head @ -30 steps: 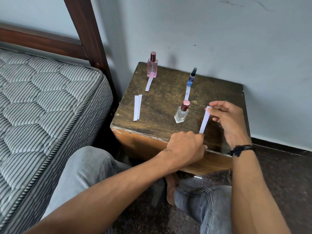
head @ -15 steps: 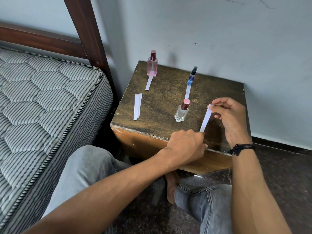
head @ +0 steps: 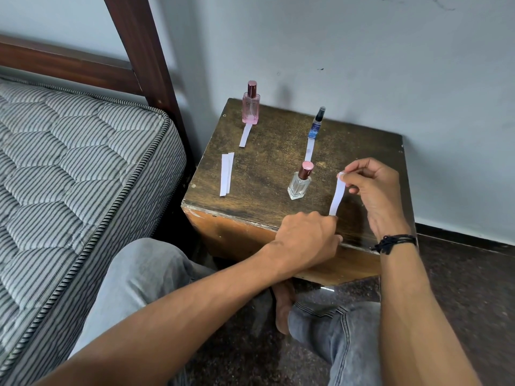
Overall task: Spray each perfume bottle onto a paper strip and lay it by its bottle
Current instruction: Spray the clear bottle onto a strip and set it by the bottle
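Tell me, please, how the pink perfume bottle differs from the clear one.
The pink bottle is rose-tinted, the clear bottle colourless. The pink bottle is taller and slimmer than the squat clear bottle. The pink bottle stands at the back left corner of the table, the clear bottle nearer the front. Both stand upright, capped.

Pink bottle (head: 251,105) upright, rear left of surface (head: 273,165); pink-bottle strip (head: 245,135) at base. Slim blue bottle (head: 316,124) upright; blue-bottle strip (head: 309,149) at base. Clear bottle (head: 299,183) upright, capped. Held strip (head: 337,195) just right, ends pinched by left hand (head: 306,238) and right hand (head: 373,190). Spare strips (head: 226,174) flat, left.
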Demonstrator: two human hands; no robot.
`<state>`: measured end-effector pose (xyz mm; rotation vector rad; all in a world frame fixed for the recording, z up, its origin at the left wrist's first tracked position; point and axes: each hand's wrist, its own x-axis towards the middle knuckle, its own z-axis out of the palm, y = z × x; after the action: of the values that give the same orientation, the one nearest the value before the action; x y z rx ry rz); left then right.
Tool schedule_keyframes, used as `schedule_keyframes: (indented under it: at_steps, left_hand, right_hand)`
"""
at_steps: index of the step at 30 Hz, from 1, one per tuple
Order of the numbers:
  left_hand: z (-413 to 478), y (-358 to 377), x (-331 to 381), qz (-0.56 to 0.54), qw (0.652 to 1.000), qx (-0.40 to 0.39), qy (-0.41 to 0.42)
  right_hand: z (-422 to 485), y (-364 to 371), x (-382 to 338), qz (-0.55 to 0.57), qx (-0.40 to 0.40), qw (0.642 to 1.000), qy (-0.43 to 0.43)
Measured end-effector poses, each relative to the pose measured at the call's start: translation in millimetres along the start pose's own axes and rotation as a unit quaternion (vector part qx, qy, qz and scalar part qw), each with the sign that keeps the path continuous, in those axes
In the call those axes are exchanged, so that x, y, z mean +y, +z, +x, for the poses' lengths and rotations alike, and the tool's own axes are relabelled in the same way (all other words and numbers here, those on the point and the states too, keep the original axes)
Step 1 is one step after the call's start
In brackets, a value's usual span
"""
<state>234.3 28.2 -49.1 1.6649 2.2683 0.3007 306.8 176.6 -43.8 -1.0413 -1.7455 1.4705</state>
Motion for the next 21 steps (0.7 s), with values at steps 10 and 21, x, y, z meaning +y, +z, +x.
schedule_keyframes:
  at_steps: [10, 21]
  left_hand:
    - [0.9, 2.1, -0.6, 0.001, 1.0, 0.006, 0.002]
    - [2.7, 4.3, -1.8, 0.005, 1.0, 0.006, -0.001]
  right_hand:
    - [0.3, 1.4, -1.4, 0.004, -0.009, 1.0, -0.009]
    - [2.0, -0.4, -0.5, 0.019, 0.015, 1.0, -0.005]
